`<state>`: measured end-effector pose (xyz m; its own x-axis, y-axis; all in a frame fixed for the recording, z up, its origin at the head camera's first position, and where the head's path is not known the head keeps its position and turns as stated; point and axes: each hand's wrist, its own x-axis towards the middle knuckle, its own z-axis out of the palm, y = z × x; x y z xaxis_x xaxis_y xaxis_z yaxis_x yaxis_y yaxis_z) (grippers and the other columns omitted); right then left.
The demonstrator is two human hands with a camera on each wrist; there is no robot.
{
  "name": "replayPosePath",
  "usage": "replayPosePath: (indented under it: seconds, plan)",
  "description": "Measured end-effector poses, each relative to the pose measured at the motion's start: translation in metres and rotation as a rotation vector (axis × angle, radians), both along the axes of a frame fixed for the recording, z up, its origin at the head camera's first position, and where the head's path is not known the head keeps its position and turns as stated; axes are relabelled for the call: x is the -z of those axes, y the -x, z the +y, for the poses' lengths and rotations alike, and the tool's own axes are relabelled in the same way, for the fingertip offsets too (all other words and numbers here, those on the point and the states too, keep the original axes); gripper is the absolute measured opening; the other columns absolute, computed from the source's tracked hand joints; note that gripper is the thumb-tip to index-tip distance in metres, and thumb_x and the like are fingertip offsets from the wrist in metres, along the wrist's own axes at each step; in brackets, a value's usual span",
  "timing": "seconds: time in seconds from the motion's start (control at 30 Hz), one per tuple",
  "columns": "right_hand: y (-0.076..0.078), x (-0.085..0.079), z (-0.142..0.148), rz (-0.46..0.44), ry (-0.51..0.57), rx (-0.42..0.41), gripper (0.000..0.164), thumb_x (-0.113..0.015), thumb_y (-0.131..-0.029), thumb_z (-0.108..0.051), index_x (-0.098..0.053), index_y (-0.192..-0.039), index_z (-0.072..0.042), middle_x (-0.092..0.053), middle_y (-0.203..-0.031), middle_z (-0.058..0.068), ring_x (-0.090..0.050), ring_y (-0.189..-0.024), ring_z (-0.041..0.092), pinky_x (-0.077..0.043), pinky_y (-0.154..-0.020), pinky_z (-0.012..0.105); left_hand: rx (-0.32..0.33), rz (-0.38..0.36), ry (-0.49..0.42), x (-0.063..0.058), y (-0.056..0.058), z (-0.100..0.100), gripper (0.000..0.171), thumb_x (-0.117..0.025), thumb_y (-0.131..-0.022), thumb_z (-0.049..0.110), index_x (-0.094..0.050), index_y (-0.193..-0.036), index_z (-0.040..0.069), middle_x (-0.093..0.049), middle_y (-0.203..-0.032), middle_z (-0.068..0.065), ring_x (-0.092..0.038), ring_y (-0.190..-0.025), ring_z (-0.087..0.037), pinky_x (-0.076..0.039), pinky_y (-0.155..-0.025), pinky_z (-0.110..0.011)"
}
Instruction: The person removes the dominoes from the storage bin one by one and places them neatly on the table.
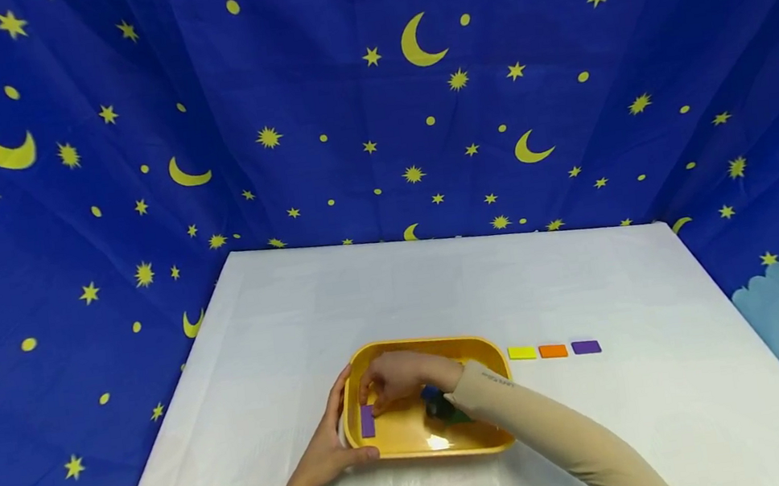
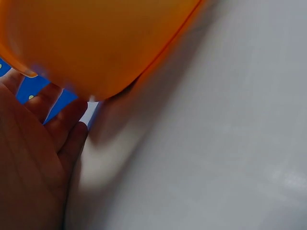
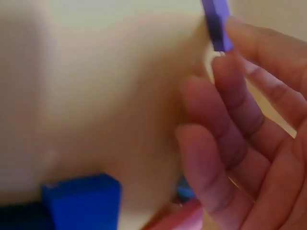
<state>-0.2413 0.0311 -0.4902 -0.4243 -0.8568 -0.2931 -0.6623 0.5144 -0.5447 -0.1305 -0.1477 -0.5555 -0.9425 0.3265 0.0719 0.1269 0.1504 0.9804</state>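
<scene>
1. Evidently, a purple block (image 1: 367, 422) lies inside the yellow tray (image 1: 423, 457), at its left end, the block's long side running along the left wall.
2. Above it, the right hand (image 1: 394, 376) reaches in across the tray and pinches the block between thumb and finger, the other fingers bent beside it.
3. Around the tray's left end, the left hand (image 1: 330, 445) grips, thumb at the near left corner and fingers against the outside toward the far left corner.
4. Under the right forearm, a blue block (image 3: 86, 206) and a green piece (image 1: 458, 415) sit in the tray, partly hidden.
5. Beyond the tray's far right corner, a yellow block (image 1: 522, 353), an orange block (image 1: 553, 352) and a second purple block (image 1: 585, 347) form a row toward the right edge of the white table (image 1: 438, 285).
6. Behind the table's far edge hangs blue cloth (image 1: 338, 63) with yellow moons and stars.
</scene>
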Motion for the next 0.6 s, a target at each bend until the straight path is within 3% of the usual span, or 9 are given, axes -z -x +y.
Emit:
replayPosePath:
  seconds: [0.1, 0.23, 0.4, 0.6]
  plan:
    - [-0.004, 0.003, -0.003, 0.06, -0.02, 0.053, 0.015, -0.075, -0.082, -0.032, -0.071, -0.088, -0.02, -0.053, -0.067, -0.014, -0.045, -0.058, 0.003, -0.036, -0.054, 0.016, 0.005, 0.007, -0.01, 0.001, 0.001, -0.001, 0.117, -0.086, -0.067, 0.016, -0.008, -0.152, 0.035, -0.012, -0.157, -0.003, -0.018, -0.138, -0.031, -0.013, -0.102, -0.066]
    - [-0.01, 0.007, -0.005, 0.119, -0.064, 0.157, 0.026, -0.076, -0.077, -0.045, -0.062, -0.072, -0.024, -0.051, -0.063, -0.015, -0.046, -0.056, 0.004, -0.034, -0.051, 0.019, 0.016, 0.014, -0.012, 0.002, 0.002, 0.0, 0.116, -0.086, -0.068, 0.015, -0.008, -0.153, 0.034, -0.013, -0.157, -0.002, -0.019, -0.138, -0.03, -0.014, -0.102, -0.065]
    - [-0.014, 0.008, 0.0, 0.144, -0.101, 0.262, 0.034, -0.078, -0.073, -0.047, -0.056, -0.063, -0.024, -0.049, -0.057, -0.014, -0.045, -0.053, 0.004, -0.033, -0.048, 0.02, 0.024, 0.011, -0.021, 0.002, 0.003, 0.001, 0.116, -0.086, -0.068, 0.021, -0.008, -0.153, 0.034, -0.017, -0.156, -0.002, -0.021, -0.138, -0.027, -0.014, -0.104, -0.061]
    - [-0.017, 0.003, 0.012, 0.215, -0.177, 0.32, 0.043, -0.072, -0.078, -0.051, -0.05, -0.054, -0.023, -0.039, -0.048, -0.011, -0.038, -0.045, 0.007, -0.026, -0.043, 0.023, 0.004, -0.024, -0.011, -0.001, 0.001, -0.001, 0.117, -0.087, -0.067, 0.021, -0.009, -0.152, 0.037, -0.018, -0.155, 0.001, -0.021, -0.138, -0.021, -0.015, -0.107, -0.047]
